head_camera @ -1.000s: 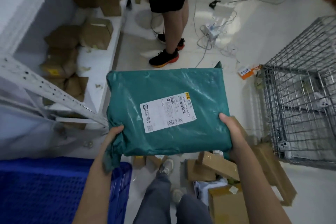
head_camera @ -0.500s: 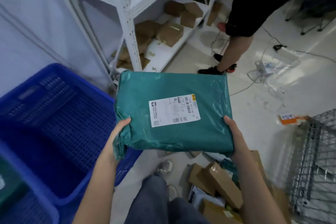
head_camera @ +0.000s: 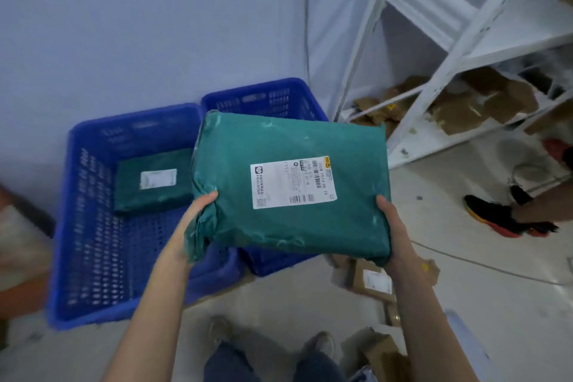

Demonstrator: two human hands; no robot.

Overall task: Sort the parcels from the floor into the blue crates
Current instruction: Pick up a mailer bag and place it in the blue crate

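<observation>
I hold a large green plastic parcel (head_camera: 288, 183) with a white label, flat, above the floor. My left hand (head_camera: 198, 214) grips its near left corner and my right hand (head_camera: 389, 223) grips its near right edge, thumbs on top. The parcel hangs over the seam between two blue crates. The left blue crate (head_camera: 93, 226) holds one smaller green parcel (head_camera: 153, 180) with a label. The right blue crate (head_camera: 263, 99) is mostly hidden behind the held parcel.
Brown cardboard parcels (head_camera: 369, 281) lie on the floor by my feet at lower right. A white metal shelf rack (head_camera: 434, 93) with more brown parcels stands at right. Another person's foot in a black and red shoe (head_camera: 499, 217) is at far right. A wall backs the crates.
My view has swung left, from the shelf and wire cage to the two blue crates. The green parcel, still in both hands, has come over the crates.
</observation>
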